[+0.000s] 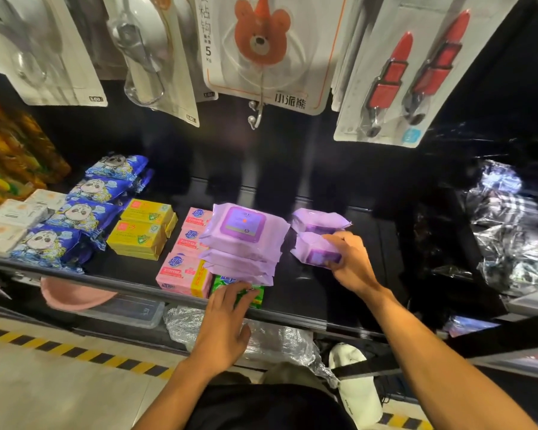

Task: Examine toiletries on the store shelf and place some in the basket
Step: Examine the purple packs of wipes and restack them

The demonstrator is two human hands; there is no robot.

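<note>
On the black shelf (295,293) stands a stack of purple wet-wipe packs (242,240). To its right lie two smaller purple packs; my right hand (350,262) grips the nearer one (316,251), and the other pack (320,221) lies just behind it. My left hand (222,324) reaches over the shelf's front edge, its straight fingers touching a green soap pack (244,294) under the stack's front. No basket shows in the head view.
Pink soap bars (184,271), yellow soap boxes (142,231), blue panda packs (84,212) and white boxes (10,221) fill the shelf's left. Hook cards (267,51) hang above. Crinkled clear bags (516,231) sit at right. Below are a lower shelf and striped floor tape (75,352).
</note>
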